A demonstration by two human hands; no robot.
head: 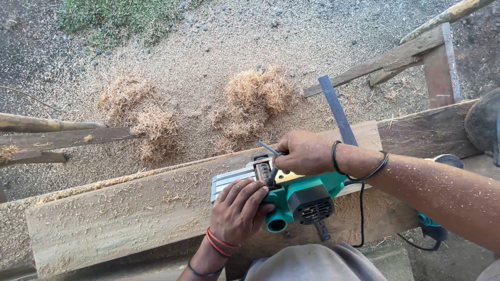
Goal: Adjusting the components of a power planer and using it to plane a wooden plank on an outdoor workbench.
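Green planer (304, 195) steadied under left hand (239, 211); right hand's (304, 152) grip closed on small wrench (271, 156) above it.

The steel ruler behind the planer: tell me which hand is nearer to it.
Right. The right hand grips a small tool just in front of the steel ruler, its wrist crossing the ruler's near end. The left hand rests on the green planer, farther away.

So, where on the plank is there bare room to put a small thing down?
The plank is bare left of the left hand, apart from shavings. Around the green planer it is crowded: both hands, right hand with a tool, the steel ruler and the cable.
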